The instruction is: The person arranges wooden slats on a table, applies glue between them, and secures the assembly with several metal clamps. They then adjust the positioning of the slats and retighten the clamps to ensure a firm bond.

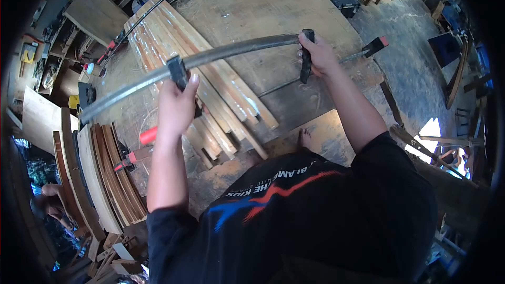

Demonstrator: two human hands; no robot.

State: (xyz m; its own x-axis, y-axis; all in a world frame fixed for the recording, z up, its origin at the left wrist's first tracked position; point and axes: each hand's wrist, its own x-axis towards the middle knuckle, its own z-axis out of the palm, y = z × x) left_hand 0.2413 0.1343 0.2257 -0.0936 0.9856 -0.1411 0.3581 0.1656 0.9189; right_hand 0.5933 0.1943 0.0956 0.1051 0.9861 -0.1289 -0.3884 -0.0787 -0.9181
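A long metal bar clamp point(236, 50) is held up across the view above the workbench. My left hand point(178, 100) is closed around its sliding black jaw, near the red handle point(149, 135). At the bar's right end, my right hand point(318, 55) grips the black fixed jaw point(306, 58). Beneath the clamp, several long wooden strips point(210, 89) with whitish streaks lie side by side on the bench.
The wooden workbench point(226, 10) bears another bar clamp point(376, 47) at its right edge. Curved wooden pieces point(113, 163) stand at the left, beside a red-tipped clamp end point(126, 161). Black toolboxes point(342, 2) sit beyond the bench. Another person point(52, 200) is at far lower left.
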